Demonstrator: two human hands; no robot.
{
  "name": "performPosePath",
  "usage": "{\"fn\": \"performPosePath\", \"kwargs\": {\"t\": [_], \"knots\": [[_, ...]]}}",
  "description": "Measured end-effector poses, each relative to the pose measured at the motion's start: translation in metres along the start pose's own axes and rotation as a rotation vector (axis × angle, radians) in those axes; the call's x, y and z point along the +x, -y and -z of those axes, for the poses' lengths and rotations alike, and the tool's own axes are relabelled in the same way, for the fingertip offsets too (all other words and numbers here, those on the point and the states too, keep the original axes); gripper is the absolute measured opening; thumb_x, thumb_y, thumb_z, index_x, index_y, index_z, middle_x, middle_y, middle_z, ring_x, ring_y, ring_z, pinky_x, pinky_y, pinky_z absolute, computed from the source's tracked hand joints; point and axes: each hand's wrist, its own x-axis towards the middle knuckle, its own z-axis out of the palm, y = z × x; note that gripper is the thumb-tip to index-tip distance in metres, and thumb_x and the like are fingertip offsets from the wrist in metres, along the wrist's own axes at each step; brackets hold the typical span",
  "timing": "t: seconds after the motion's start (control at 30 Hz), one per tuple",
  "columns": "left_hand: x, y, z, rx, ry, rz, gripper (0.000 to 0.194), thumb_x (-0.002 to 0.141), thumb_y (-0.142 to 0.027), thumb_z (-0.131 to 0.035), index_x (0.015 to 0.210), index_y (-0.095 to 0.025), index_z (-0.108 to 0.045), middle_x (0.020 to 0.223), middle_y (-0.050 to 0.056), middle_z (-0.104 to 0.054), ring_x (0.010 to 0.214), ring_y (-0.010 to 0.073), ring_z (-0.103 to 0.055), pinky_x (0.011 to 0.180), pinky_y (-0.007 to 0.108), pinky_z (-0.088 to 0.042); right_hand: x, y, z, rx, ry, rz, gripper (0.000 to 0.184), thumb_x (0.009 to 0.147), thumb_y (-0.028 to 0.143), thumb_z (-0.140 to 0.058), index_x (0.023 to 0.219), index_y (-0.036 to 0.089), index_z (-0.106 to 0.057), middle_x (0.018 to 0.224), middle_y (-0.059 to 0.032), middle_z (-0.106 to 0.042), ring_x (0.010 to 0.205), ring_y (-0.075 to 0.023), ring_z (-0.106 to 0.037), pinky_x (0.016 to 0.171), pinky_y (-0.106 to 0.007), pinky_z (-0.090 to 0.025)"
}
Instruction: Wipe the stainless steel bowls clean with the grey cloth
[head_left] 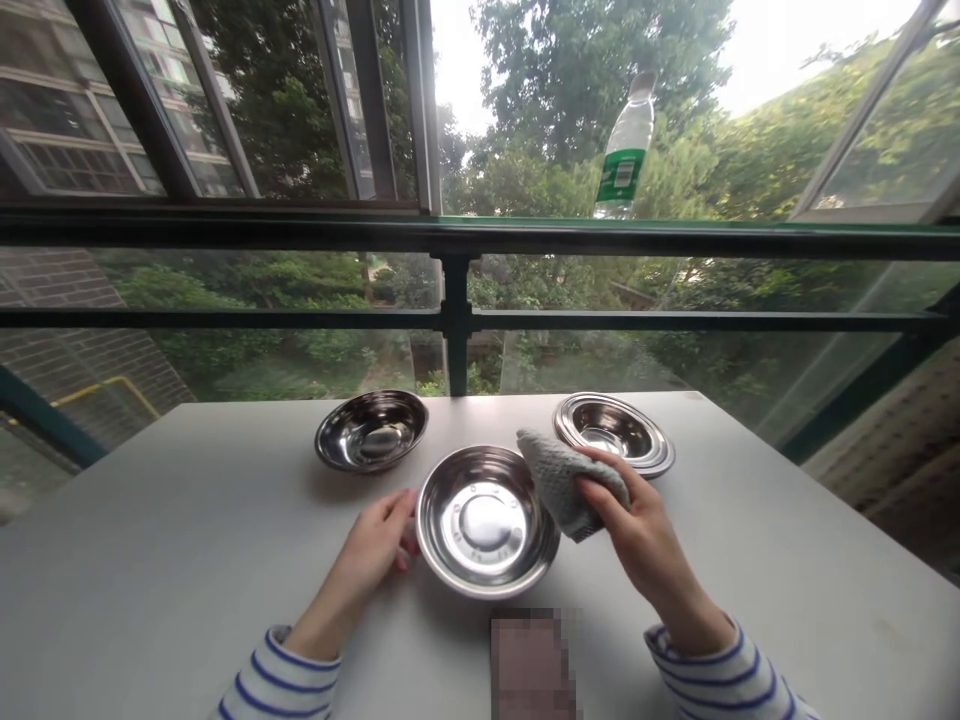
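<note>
A shiny stainless steel bowl [487,575] faces up in the middle of the white table [225,560]. At its left side is my left hand [375,545], thumb and curled fingers against the outer wall by the rim; the fingertips are partly hidden. My right hand [637,525] grips a folded grey cloth [566,485] between thumb and fingers. The cloth hangs over the bowl's right rim, covering part of it. Whether it presses on the metal, I cannot tell.
A second steel bowl [373,440] stands at the back left. Nested steel bowls [660,462] stand at the back right, partly behind my right hand. A pixelated pinkish rectangle [529,665] lies at the front. Beyond the table, a plastic bottle [622,175] stands on the dark railing [300,232].
</note>
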Motion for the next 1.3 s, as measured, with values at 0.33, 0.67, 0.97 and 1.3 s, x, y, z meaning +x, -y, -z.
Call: {"fn": "performPosePath", "kwargs": {"t": [0.33,0.67,0.97,1.3], "knots": [[-0.015,0.015,-0.018,-0.094,0.158,0.175,0.055,0.074,-0.042,-0.059,0.124,-0.019,-0.051,0.064,0.0,-0.059,0.051,0.015,-0.053,0.04,0.025,-0.046,-0.016,-0.003,-0.005,-0.544,0.195,0.546,0.04,0.083,0.011,-0.049,0.122,0.019,-0.048,0.13,-0.0129,-0.049,0.118,-0.023,-0.049,0.097,-0.038,-0.044],[-0.025,0.005,-0.016,-0.206,0.072,0.131,0.059,0.079,-0.037,-0.056,0.134,-0.022,-0.04,0.062,-0.001,-0.059,0.048,0.0134,-0.052,0.04,0.024,-0.047,-0.019,0.006,-0.002,-0.798,0.23,0.792,0.039,0.081,0.007,-0.05,0.12,0.012,-0.05,0.126,-0.0192,-0.05,0.114,-0.0274,-0.049,0.088,-0.043,-0.048],[-0.029,0.002,-0.017,-0.182,0.072,0.069,0.063,0.081,-0.043,-0.052,0.137,-0.021,-0.036,0.066,0.001,-0.063,0.042,0.0123,-0.051,0.037,0.025,-0.046,-0.024,0.012,-0.007,-0.977,0.406,0.801,0.033,0.082,0.009,-0.047,0.114,0.013,-0.056,0.123,-0.0162,-0.054,0.112,-0.0267,-0.05,0.089,-0.045,-0.046],[-0.032,0.0,-0.019,-0.163,0.078,0.049,0.064,0.08,-0.04,-0.054,0.138,-0.021,-0.034,0.068,0.001,-0.064,0.042,0.0137,-0.053,0.037,0.027,-0.048,-0.022,0.011,-0.002,-1.006,0.237,0.903,0.035,0.082,0.002,-0.049,0.113,0.015,-0.059,0.127,-0.0145,-0.052,0.121,-0.0277,-0.044,0.094,-0.045,-0.044]]}}
